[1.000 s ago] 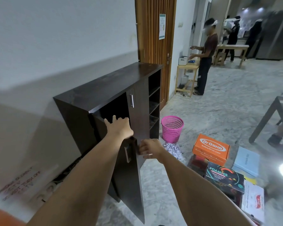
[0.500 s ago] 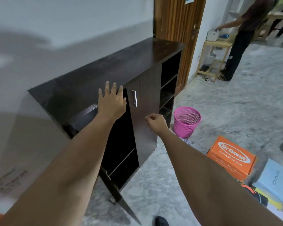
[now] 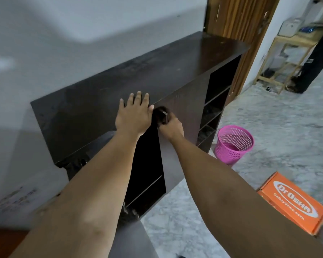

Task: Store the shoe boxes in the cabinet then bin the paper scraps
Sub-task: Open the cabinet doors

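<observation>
- While my left hand (image 3: 133, 116) lies flat, fingers straight, on the cabinet (image 3: 119, 94) top, right hand (image 3: 171, 125) fingers curl round the door handle (image 3: 165, 117).
- Nothing stored yet: orange shoe box (image 3: 293, 203) on the floor, pink bin (image 3: 233, 144) nearby.

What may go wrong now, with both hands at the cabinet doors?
The right hand grips the handle of the right door; swinging it wide may hit the pink basket. The left door already stands open beside the left arm and may catch it. The left hand lies flat at the cabinet top's edge.
</observation>
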Motion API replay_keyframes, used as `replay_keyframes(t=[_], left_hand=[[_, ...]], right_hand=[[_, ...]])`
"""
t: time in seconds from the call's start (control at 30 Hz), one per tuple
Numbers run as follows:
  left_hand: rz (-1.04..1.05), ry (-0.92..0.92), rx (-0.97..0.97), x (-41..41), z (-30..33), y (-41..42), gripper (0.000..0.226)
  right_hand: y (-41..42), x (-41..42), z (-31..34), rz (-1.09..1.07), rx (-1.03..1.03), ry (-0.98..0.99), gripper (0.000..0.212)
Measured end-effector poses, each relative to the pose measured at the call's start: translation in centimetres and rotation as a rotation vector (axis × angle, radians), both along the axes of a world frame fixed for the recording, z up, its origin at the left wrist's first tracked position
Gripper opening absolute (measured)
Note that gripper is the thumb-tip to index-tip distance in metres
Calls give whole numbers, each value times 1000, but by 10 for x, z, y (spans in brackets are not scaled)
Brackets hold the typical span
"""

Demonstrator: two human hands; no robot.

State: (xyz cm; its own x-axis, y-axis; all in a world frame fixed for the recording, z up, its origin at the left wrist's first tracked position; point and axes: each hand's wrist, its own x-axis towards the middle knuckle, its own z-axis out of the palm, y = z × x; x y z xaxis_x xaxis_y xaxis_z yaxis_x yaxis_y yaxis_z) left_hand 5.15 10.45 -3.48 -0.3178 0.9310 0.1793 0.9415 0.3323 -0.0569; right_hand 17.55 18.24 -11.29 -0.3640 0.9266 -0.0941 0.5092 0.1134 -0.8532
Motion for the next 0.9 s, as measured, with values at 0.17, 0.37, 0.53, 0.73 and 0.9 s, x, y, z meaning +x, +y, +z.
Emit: replay_keyframes(t=[0.17, 0.37, 0.53, 0.73, 0.9], left_hand=[[-2, -27, -20, -1, 3, 0, 62], [-41, -91, -59, -6, 9, 1, 62], [-48, -121, -82, -8, 14, 1, 60], [-29, -91, -77, -4, 13, 0, 60], [-32, -49, -47, -2, 10, -3, 60]], right_hand=[[2, 49, -8, -21, -32, 178, 49], [-10, 114, -17, -80, 45, 169, 65], [-3, 151, -12, -106, 192, 69, 63], [-7, 219, -25, -431, 161, 101, 19], [1, 260, -14, -641, 89, 263, 32]])
